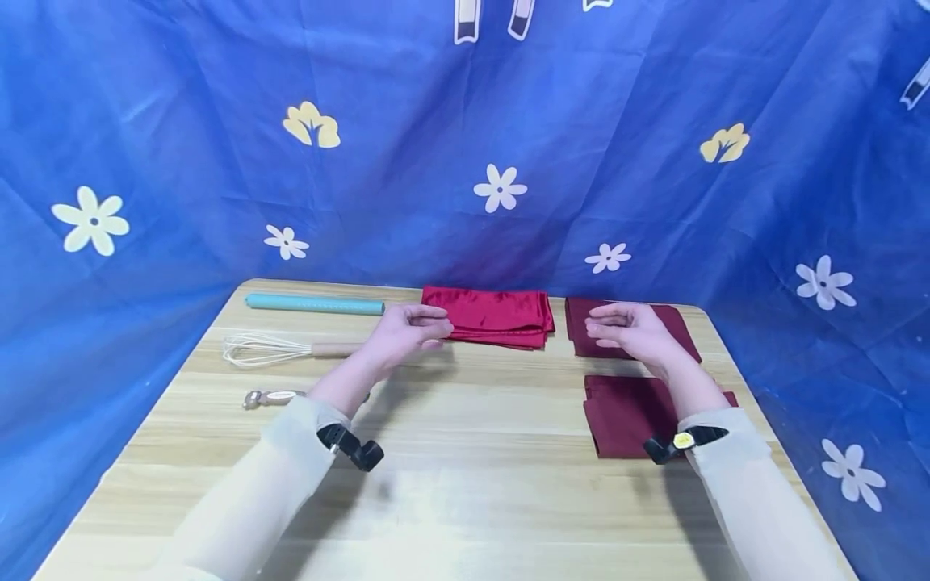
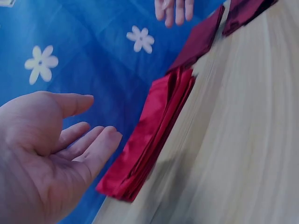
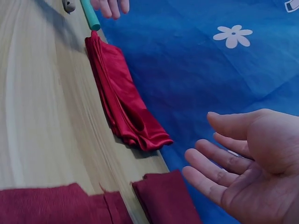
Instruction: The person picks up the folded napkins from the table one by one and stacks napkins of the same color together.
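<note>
Since the blue curtain [image 1: 400, 186] hangs just behind the far edge of the wooden worktop [image 1: 494, 436], we do best to work from the near side. Folded along that far edge lies the red cloth [image 1: 494, 311], near the middle; its sheen suggests slippery layers, and they gape at its right end, so we would gather every layer together rather than pinch only the top one. To its right lies the far dark cloth [image 3: 166, 193], with the near dark cloth [image 1: 628, 411] closer to us; a low sleeve could drag either. Our left hand [image 1: 407, 335] hovers by the red cloth's left end, and our right hand [image 1: 639, 335] hovers over the far dark cloth, apart from it. On both hands the thumb stands apart from the fingers [image 2: 103, 145], and we grip nothing. For an even hold on the red cloth, we judge that our right fingers need to come left and both hands lower together.
</note>
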`<act>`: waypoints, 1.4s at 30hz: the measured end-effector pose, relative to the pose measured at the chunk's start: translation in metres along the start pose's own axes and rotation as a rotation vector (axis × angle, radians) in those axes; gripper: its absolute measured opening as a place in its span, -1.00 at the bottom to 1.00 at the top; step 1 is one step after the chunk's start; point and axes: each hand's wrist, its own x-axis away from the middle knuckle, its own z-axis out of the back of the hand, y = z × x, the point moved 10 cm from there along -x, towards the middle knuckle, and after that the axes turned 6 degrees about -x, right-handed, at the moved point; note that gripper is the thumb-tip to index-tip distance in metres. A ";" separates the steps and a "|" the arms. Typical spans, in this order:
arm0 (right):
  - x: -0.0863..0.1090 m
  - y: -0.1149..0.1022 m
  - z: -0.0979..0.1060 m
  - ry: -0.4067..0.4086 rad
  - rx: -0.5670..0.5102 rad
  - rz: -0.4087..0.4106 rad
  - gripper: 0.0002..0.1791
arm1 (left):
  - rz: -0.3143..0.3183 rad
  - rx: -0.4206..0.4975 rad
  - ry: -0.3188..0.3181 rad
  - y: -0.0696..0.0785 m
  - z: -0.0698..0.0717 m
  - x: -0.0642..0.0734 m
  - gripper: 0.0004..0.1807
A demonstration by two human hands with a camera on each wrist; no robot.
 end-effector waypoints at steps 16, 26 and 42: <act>0.053 0.003 0.067 0.054 0.001 0.051 -0.47 | 0.012 -0.054 -0.085 -0.009 -0.062 0.013 -0.52; 0.074 0.018 0.104 0.071 -0.040 0.008 -0.57 | 0.053 0.019 -0.137 -0.020 -0.098 0.011 -0.45; 0.112 0.054 0.155 0.096 -0.035 -0.008 -0.72 | 0.098 0.120 -0.286 -0.038 -0.169 0.009 -0.43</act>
